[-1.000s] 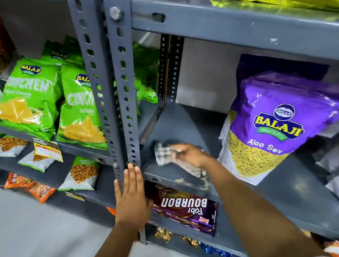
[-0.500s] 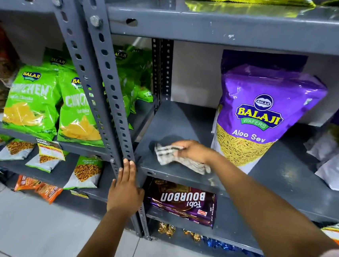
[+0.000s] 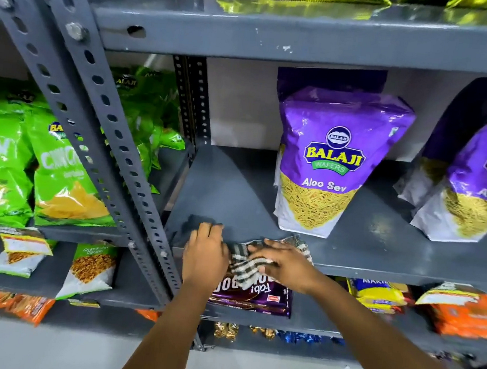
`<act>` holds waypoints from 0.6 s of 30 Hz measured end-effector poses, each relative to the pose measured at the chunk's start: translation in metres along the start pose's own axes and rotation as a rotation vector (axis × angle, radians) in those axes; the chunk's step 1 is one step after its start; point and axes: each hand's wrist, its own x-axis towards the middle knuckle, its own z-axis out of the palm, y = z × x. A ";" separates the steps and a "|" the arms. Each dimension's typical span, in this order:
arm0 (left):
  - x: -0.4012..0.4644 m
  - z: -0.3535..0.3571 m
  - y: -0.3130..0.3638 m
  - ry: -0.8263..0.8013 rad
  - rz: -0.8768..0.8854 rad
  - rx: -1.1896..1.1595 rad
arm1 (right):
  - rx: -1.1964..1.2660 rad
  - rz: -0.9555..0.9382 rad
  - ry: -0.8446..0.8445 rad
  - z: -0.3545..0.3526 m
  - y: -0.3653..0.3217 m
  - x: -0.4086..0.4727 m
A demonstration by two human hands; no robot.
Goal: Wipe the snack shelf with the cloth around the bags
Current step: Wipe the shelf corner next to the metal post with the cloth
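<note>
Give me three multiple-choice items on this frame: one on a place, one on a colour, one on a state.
1. Where is the cloth?
A. front edge of the shelf
B. floor
C. top shelf

2. What colour is the top of the Aloo Sev bag?
A. red
B. purple
C. blue

3. How is the cloth handled?
A. lying untouched
B. left hand and right hand both on it
C. hanging from a hook

Key: 1 A, it drapes over the edge; 2 B, purple above the clear part; 3 B, both hands meet at it.
</note>
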 end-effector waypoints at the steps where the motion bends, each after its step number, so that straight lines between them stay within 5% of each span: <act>1: 0.003 0.003 0.002 -0.014 0.006 0.014 | 0.008 0.014 0.024 -0.003 0.005 -0.007; 11: 0.012 0.016 0.016 -0.106 -0.033 0.078 | 0.265 0.398 0.039 -0.078 0.055 -0.076; 13: 0.013 0.020 0.025 -0.105 -0.050 0.041 | 0.283 0.379 0.156 -0.083 0.045 -0.066; 18: 0.012 0.045 0.063 -0.063 -0.010 -0.051 | 0.033 0.247 0.123 -0.032 0.043 -0.067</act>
